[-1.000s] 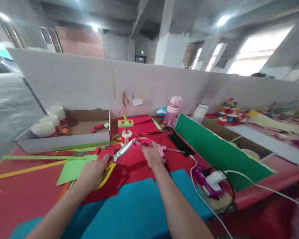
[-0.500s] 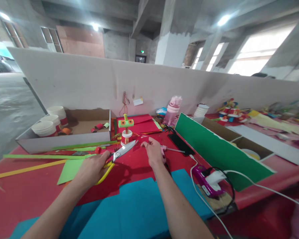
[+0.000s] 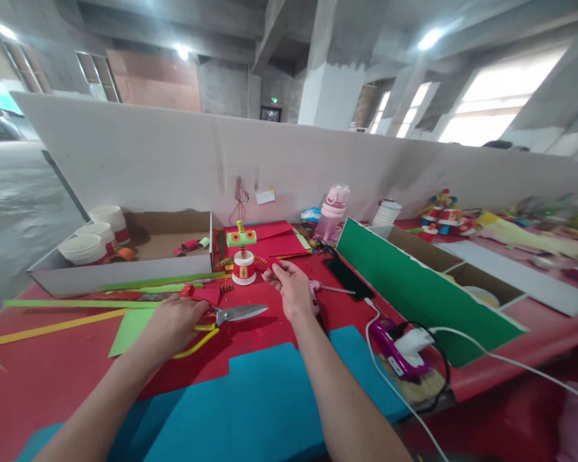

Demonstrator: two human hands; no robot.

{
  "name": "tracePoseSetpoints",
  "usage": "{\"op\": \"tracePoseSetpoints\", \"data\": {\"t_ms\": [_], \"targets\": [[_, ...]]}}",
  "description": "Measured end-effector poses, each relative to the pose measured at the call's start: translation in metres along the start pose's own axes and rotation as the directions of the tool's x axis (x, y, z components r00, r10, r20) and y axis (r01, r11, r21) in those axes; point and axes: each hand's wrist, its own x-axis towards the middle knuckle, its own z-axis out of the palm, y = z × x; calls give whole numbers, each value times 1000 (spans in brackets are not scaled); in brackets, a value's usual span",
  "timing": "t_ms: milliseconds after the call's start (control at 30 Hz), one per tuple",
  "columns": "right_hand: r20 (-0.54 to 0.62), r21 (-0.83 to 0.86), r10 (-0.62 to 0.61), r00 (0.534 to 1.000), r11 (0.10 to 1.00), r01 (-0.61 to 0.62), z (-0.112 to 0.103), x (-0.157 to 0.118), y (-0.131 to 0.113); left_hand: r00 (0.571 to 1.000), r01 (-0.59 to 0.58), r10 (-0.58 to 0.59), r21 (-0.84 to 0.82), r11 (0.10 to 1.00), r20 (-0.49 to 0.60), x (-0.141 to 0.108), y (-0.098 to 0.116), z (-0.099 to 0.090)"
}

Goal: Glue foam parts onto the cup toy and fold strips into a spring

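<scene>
My left hand [image 3: 176,321] is on the handle of a pair of scissors [image 3: 241,312] with yellow grips, held low over the red tabletop with the blades pointing right. My right hand [image 3: 291,289] is closed in a pinch on a small red paper piece [image 3: 271,265], mostly hidden by the fingertips. Just behind, between the hands, stands a paper-cup figure [image 3: 243,269] with a green tube head [image 3: 241,238], orange eyes and folded-paper spring arms. A short dark paper spring [image 3: 226,288] lies in front of it. A pink glue gun [image 3: 314,286] lies beside my right wrist.
At the left, a cardboard box [image 3: 125,276] holds paper cups and small rolls. Green strips [image 3: 77,304] and a yellow strip [image 3: 58,327] lie before it. Blue sheets [image 3: 270,398] cover the front. A phone [image 3: 349,278], purple power strip [image 3: 399,350], cables and green-sided box [image 3: 424,289] stand right.
My left hand has lowered the scissors toward the tabletop, and the blades have swung from pointing up-right to nearly level. My right hand has shifted slightly, still pinching the red piece.
</scene>
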Motion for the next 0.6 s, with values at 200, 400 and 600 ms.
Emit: {"op": "tracePoseSetpoints", "data": {"t_ms": [200,400,600], "targets": [[-20,-43,18,1000,999,-19,-2,0,2,994,105,-105,24,994,23,-2,5,-6],[-11,-6,37,999,999,-37,-1,0,6,985,142,-135,-49,989,111,-2,10,-10],[35,50,94,995,994,-96,3,-4,2,989,87,-71,-128,988,129,-4,21,-1]]}}
